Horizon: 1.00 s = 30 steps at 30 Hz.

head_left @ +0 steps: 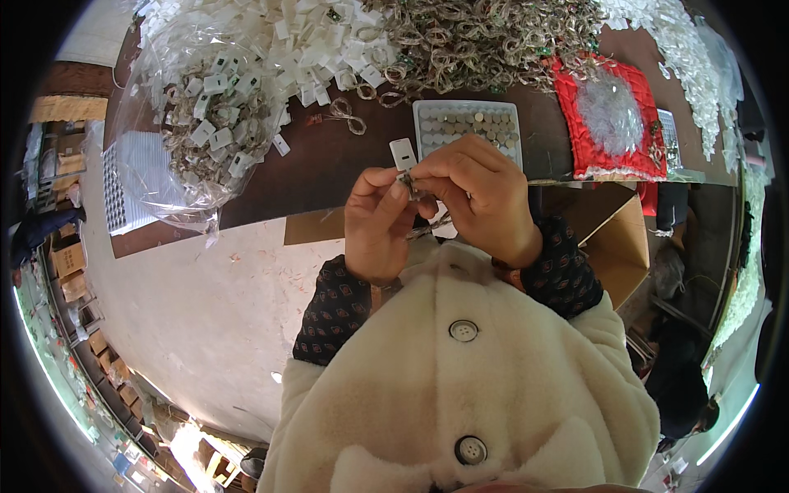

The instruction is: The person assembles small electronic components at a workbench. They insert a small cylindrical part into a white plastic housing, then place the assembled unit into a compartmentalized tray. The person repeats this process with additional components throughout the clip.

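In front of my chest, my left hand [380,220] pinches the lower end of a small white plastic case [403,154] with a dark slot, thumb and fingers closed. My right hand [486,191] meets it from the other side, its thumb and fingertips closed at the case's bottom end. Between the fingertips is a small metallic-looking part that I cannot make out fully. Thin coiled wire [441,223] hangs below, partly hidden by the hands. Just beyond them, a white tray [425,107] of round silvery button cells stands on the dark table [316,152].
White plastic cases [304,41] and wire coils [493,37] are heaped at the back. A clear bag [209,135] of wired cases lies left. Right of the tray, red cloth [573,107] bears clear plastic bits. An open cardboard box [620,246] stands below; a person [678,394] is lower right.
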Motion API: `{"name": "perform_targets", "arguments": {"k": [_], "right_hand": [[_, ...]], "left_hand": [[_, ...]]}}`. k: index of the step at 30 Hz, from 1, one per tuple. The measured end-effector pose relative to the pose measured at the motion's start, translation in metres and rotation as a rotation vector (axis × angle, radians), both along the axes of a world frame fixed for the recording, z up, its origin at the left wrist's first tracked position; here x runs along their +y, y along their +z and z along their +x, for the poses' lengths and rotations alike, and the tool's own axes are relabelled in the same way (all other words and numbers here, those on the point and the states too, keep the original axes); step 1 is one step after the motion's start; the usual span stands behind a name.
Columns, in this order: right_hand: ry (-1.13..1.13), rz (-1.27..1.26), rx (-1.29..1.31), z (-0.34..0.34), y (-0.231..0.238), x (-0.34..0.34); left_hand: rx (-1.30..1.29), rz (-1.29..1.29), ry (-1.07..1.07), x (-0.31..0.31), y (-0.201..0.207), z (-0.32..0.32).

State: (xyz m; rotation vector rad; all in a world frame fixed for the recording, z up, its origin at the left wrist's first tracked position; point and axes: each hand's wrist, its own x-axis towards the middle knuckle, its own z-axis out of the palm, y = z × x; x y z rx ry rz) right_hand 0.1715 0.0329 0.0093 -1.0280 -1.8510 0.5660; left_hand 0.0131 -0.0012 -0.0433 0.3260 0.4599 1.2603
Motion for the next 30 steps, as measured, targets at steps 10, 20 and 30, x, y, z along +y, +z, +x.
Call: {"name": "perform_targets", "arguments": {"k": [10,20,30], "right_hand": [[0.009,0.088,0.098,0.007,0.006,-0.02],[0.19,-0.463,0.736,0.015,0.003,-0.019],[0.295,-0.029,0.361,0.028,-0.008,-0.013]], "left_hand": [[-0.049,-0.138,0.003,-0.007,0.011,0.007],[-0.066,-0.146,-0.161,-0.012,0.016,0.017],[-0.052,-0.2,-0.218,-0.017,0.028,0.02]]}}
